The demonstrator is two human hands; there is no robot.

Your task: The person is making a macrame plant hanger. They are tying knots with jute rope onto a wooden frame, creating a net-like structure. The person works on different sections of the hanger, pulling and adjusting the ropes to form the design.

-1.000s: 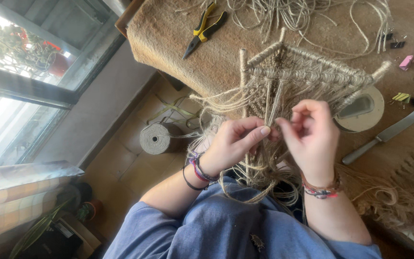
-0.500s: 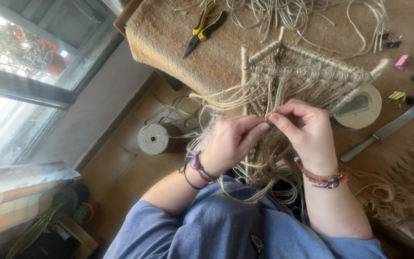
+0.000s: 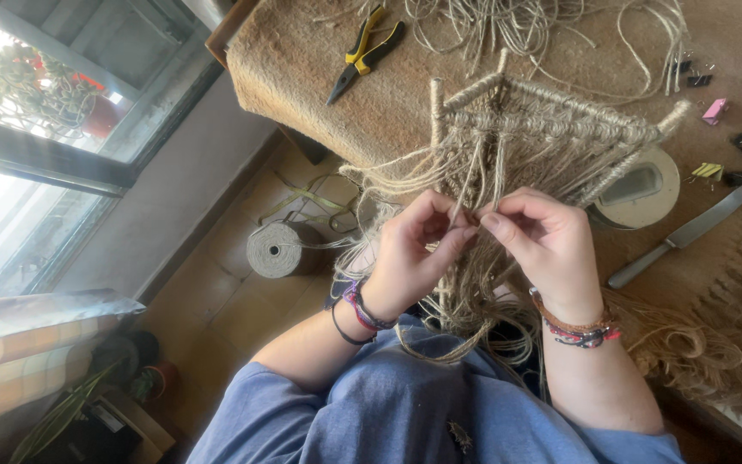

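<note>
A jute macrame piece (image 3: 551,116) on a cord-wrapped frame hangs over the edge of a brown-covered table (image 3: 302,69). Its loose cords (image 3: 465,301) fall toward my lap. My left hand (image 3: 410,253) and my right hand (image 3: 543,241) meet just below the woven part, each pinching thin jute cords between thumb and fingers. Both wrists carry beaded bracelets. The cord ends between my fingers are hidden.
Yellow-handled pliers (image 3: 364,53) lie at the table's far left. A table knife (image 3: 680,236), a round white tape roll (image 3: 641,189) and several small clips (image 3: 714,107) lie right. A spool of jute twine (image 3: 278,249) stands on the floor near the window.
Both hands have stayed at the cords below the weave; my right hand has shifted slightly left, closer to the left hand, and fingers have re-gripped the strands.
</note>
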